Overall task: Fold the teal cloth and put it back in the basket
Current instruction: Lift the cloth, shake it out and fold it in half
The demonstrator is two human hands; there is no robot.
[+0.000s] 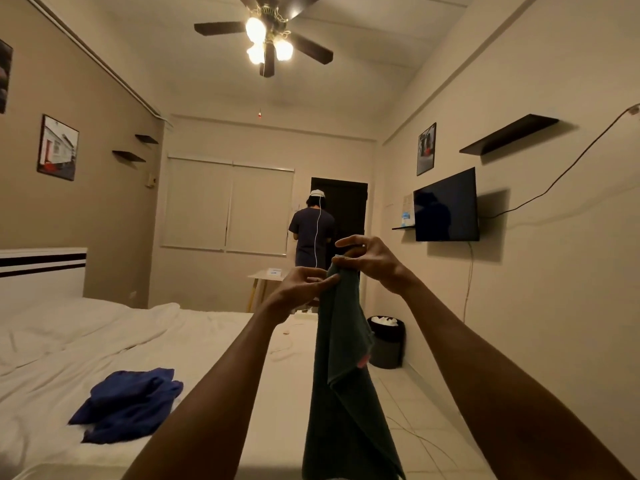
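Note:
The teal cloth hangs straight down in front of me, held up in the air at arm's length over the bed's right edge. My right hand pinches its top corner. Just to the left and slightly lower, my left hand grips the cloth's upper edge with its fingertips. The cloth drapes in long loose folds down past the bottom of the view. No basket is in view.
A white bed fills the left, with a crumpled dark blue cloth lying on it. A black bin stands by the right wall under a mounted TV. A person stands with their back to me at the far end beside a small table.

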